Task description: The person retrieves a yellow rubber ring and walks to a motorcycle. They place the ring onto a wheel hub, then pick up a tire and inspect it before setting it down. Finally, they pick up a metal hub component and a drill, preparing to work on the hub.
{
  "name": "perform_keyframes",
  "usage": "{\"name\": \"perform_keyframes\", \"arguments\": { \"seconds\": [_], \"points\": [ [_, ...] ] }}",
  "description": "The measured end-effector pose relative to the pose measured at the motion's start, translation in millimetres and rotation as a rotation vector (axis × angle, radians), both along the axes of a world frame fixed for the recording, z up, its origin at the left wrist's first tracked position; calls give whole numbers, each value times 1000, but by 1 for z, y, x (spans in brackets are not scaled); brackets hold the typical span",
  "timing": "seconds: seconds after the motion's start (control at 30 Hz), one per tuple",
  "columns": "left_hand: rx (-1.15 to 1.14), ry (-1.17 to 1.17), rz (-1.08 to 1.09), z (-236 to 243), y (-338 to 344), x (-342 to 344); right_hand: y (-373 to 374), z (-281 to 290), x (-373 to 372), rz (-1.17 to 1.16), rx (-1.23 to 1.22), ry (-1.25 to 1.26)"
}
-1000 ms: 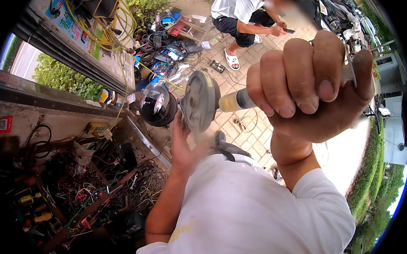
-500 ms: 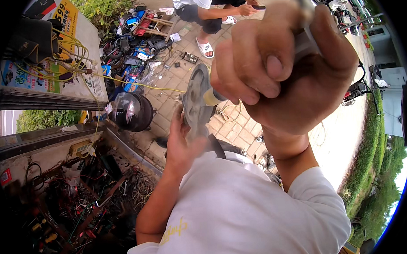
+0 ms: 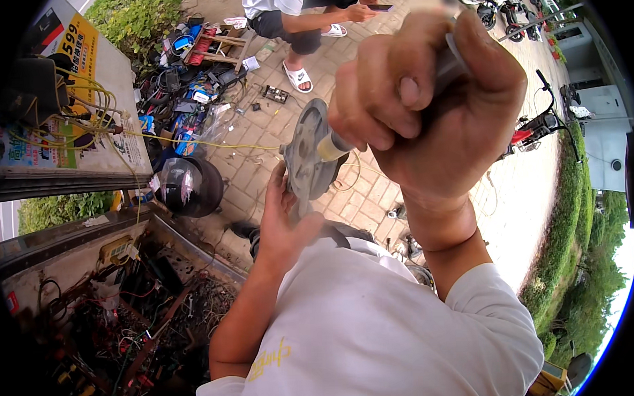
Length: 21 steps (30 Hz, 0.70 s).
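Note:
My left hand (image 3: 286,216) grips the lower left edge of a round grey metal cover (image 3: 307,153). The cover is held tilted up in front of my body, with raised rings and hollows on its face. High at the right, close to the camera, my right hand (image 3: 440,117) is closed in a fist round a tube-like tool (image 3: 333,147). The tool's yellowish, see-through end points at the middle of the cover; I cannot tell whether it touches. Most of the tool is hidden by my fingers, and its top is blurred.
At left is an open cart bin (image 3: 119,323) of wires and parts, its lid (image 3: 130,145) raised. Beyond lie a dark helmet (image 3: 191,185), a scrap pile (image 3: 188,98) and a wooden stool (image 3: 221,51). A person (image 3: 304,17) holds a phone on the paving.
The surroundings have shifted a little left in view. My right hand and the tool have moved slightly left and down. Both hands keep their holds.

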<state>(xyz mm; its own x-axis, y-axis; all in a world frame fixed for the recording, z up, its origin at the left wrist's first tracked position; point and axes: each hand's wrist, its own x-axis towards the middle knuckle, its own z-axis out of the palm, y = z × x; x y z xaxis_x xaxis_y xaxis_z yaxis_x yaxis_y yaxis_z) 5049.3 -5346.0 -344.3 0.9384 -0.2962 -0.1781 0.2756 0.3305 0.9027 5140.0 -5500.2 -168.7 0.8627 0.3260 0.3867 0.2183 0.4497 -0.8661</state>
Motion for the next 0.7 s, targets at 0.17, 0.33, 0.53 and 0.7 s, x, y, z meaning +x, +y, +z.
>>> {"name": "perform_keyframes", "arguments": {
  "seconds": [0.17,0.33,0.53,0.7],
  "points": [
    [-46,-12,4,-3,-9,-9,-18,-13,-6,46,79,-57],
    [31,-64,-11,-5,-17,-17,-31,-10,-16,114,81,-59],
    [-21,-56,-24,-5,-27,-28,-36,-11,-26,214,241,-64],
    [-9,-75,-26,-6,-29,-36,-37,7,-38,188,32,-42]
  ]
}}
